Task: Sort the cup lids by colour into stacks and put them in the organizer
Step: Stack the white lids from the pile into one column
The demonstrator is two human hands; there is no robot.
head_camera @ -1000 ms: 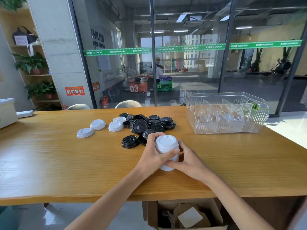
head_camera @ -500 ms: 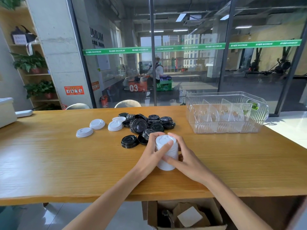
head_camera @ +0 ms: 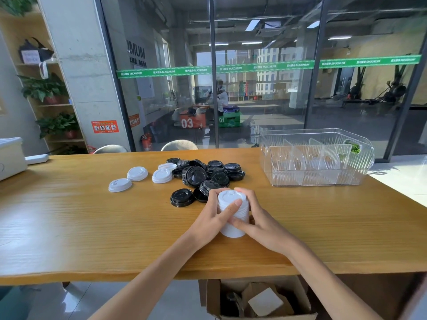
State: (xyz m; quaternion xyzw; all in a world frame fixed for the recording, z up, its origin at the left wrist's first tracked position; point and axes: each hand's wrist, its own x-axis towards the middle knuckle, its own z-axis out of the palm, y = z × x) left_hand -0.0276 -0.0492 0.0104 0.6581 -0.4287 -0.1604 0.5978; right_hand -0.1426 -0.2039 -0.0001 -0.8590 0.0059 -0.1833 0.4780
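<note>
I see two bare forearms coming in from the near edge, no sleeves on either one as far as they show. Left hand [head_camera: 211, 215] and right hand [head_camera: 261, 224] are bare too: no gloves, rings, watch or wristband that I can make out. Fingernails look short and unpainted. Nothing else of the body is in view.

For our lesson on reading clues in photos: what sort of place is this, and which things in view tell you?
Probably an office or shared workspace beside a gym: a long wooden table, a glass partition with a green branded stripe, and exercise machines beyond the glass.
</note>
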